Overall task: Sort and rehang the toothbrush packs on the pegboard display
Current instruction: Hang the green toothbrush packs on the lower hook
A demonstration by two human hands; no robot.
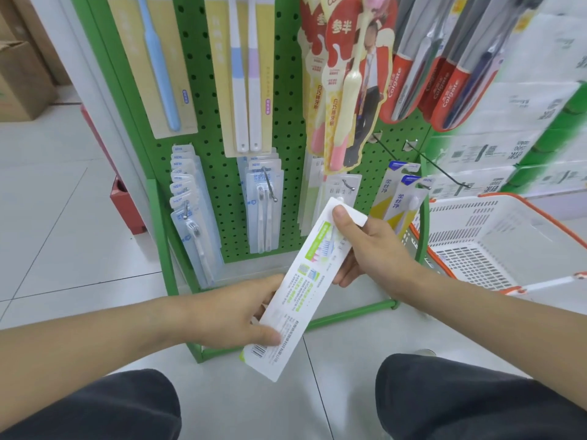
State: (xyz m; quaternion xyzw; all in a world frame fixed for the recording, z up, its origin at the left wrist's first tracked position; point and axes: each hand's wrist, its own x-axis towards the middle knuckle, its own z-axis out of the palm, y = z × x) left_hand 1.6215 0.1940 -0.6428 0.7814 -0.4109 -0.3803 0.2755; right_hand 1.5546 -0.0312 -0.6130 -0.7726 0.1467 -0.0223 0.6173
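Person crouched before the green pegboard (286, 100); one toothbrush pack (305, 281) held in both hands, printed back toward the camera, slanting from lower left to upper right in front of the board's bottom row. Left hand (235, 312): grip closed on the pack's lower end, thumb across the printed face near the barcode, fingers behind and out of sight. Right hand (365, 249): grip closed on the upper end, thumb (341, 215) pressed just under the hang tab, fingers curled behind. The tab lies just below an occupied hook (347, 184) carrying packs with a similar white card, which I judge the likely destination. Handling, as judged: the pack looks light and thin, a card-backed blister, stiff along its length but easy to crease at the tab; smooth face probably somewhat slippery. Best held by the long edges near the top, leaving the hang hole uncovered so it can be threaded onto the hook. Two bare hooks (444, 171) stand to the right; a white basket (508, 236) sits beside the rack.
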